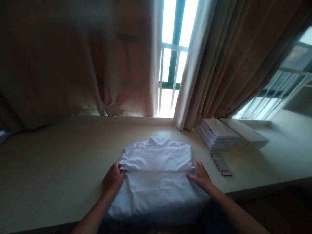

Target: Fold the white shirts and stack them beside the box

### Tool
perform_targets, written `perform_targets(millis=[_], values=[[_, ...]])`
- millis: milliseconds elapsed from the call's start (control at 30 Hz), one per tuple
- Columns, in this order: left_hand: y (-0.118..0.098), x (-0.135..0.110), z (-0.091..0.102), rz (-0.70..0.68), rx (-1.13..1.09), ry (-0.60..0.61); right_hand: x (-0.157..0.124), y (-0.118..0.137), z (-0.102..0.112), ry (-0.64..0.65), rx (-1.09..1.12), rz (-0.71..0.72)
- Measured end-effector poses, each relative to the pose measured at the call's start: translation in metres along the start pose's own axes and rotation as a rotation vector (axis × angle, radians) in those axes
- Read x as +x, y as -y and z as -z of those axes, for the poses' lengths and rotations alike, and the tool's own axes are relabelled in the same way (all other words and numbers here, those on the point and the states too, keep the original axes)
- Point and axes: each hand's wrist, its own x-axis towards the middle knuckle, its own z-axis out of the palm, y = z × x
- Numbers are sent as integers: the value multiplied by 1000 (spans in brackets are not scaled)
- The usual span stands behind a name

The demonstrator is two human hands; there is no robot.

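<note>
A white collared shirt (158, 161) lies on the pale surface, its collar pointing toward the window. A folded band of its cloth runs crosswise below the collar, and the lower part spreads to the near edge. My left hand (114, 179) is closed on the left end of that band, thumb and fingers pinching the fabric. At the opposite end, my right hand (200, 175) grips the right edge of the shirt between thumb and fingers; the fingertips are partly hidden by cloth.
Right of the shirt stands a stack of folded white shirts (218, 135) beside a white box (246, 135). In front of them lies a small pixelated object (221, 164). Brown curtains (129, 65) hang behind the pale tabletop (53, 172), parted at a bright window (172, 61).
</note>
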Motion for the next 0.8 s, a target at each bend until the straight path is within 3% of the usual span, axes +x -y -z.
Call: perform_targets(millis=[167,300,467,633,800], values=[[-6,6,-2,31,72,60,2,-9,-13,-25,-50,-82],[-18,23,1,68,36,121,34,-15,-3,-60,-63,-159],[-28,52,0,93,14,90,66,-13,4,-99,-37,-139],[-16,56,-13,46,-2,170,65,-24,-4,-44,-5,-197],[-1,64,-11,55,-308,233,70,-47,2,0,56,-271]])
